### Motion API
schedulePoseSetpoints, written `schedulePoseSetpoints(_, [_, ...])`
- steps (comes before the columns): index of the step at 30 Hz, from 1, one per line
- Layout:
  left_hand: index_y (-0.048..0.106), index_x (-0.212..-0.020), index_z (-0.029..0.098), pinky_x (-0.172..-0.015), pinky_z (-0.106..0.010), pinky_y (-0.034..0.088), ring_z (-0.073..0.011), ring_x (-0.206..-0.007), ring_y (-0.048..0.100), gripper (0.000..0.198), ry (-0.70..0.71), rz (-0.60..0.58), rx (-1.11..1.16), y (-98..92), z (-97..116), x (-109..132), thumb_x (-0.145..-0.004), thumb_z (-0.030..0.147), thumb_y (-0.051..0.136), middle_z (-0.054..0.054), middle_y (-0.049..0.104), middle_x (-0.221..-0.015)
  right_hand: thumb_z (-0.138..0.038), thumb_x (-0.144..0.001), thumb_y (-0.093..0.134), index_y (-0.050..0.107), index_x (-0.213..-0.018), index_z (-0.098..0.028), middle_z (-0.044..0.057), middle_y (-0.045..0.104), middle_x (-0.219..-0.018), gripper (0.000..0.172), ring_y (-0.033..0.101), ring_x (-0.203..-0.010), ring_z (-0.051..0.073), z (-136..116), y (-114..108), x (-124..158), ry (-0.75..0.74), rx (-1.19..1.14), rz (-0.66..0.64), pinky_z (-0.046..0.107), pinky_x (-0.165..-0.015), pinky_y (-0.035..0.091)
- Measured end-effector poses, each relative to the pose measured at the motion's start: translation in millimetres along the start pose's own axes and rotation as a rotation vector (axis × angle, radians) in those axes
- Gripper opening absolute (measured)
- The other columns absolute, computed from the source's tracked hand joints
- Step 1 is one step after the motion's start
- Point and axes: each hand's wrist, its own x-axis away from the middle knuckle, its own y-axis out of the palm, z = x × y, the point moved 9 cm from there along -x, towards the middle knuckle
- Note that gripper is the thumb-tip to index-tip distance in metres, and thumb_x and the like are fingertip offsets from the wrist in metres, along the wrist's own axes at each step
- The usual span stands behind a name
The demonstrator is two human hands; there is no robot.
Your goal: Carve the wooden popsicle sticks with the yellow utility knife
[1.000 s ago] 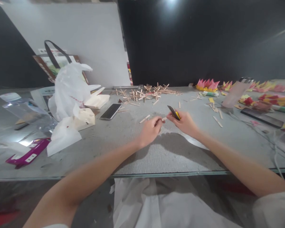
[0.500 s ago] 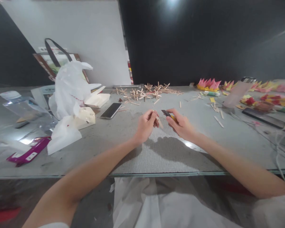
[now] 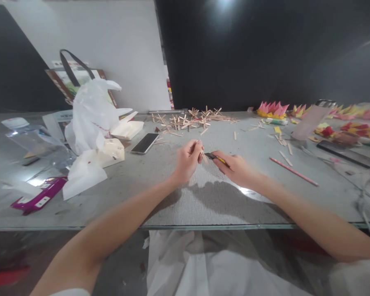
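Handheld stick (image 3: 205, 158) and cutter (image 3: 219, 159), capped bottle (image 3: 38, 143), bag (image 3: 91, 110), contents unclear

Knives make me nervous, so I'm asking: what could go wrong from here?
The knife in the right hand is close to the left hand, so a slip might cut it. The thin stick in the left hand could also split.

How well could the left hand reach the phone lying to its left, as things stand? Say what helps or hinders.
Probably yes: the phone lies close by, across flat tabletop, with nothing tall between. But the left hand holds a wooden stick, so likely needs freeing first.
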Motion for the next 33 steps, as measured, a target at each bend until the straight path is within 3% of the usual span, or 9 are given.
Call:
schedulePoseSetpoints(7, [0.060,-0.080,0.022,-0.053,-0.025,0.038,-0.0110,-0.050,0.049,0.047,0.003,-0.007,-0.047,-0.4,0,2,-0.104,0.062,0.056,0.004,0.052,-0.054,-0.045,-0.113,0.035,0.064,-0.135,-0.023,-0.004,0.049,-0.062,0.042,0.045,-0.053,0.016,2,1,1,0.044,0.067,-0.009,0.029,-0.060,0.027])
schedulePoseSetpoints(19, [0.058,-0.076,0.022,-0.057,-0.028,0.033,-0.0127,-0.053,0.048,0.043,0.060,-0.038,-0.401,1.3,-3,6,-0.109,0.049,0.049,0.004,0.050,-0.056,-0.038,-0.113,0.034,0.062,-0.137,-0.022,0.005,0.068,-0.075,0.040,0.054,-0.057,0.018,11,17,1,0.143,0.237,-0.063,0.030,-0.057,0.023])
schedulePoseSetpoints(27, [0.058,-0.072,0.023,-0.058,-0.028,0.032,-0.0138,-0.054,0.044,0.044,0.089,-0.076,-0.410,6.5,-4,7,-0.107,0.049,0.052,0.004,0.048,-0.056,-0.035,-0.114,0.034,0.061,-0.135,-0.021,0.007,0.073,-0.080,0.037,0.058,-0.060,0.018,13,25,2,0.151,0.226,-0.093,0.030,-0.056,0.022])
schedulePoseSetpoints(33, [0.061,-0.079,0.023,-0.055,-0.027,0.034,-0.0142,-0.049,0.047,0.043,-0.049,-0.084,-0.322,5.0,-18,6,-0.108,0.052,0.047,0.004,0.050,-0.052,-0.034,-0.114,0.034,0.061,-0.132,-0.022,0.007,0.074,-0.083,0.035,0.060,-0.062,0.018,18,30,1,0.166,0.180,-0.100,0.030,-0.057,0.024])
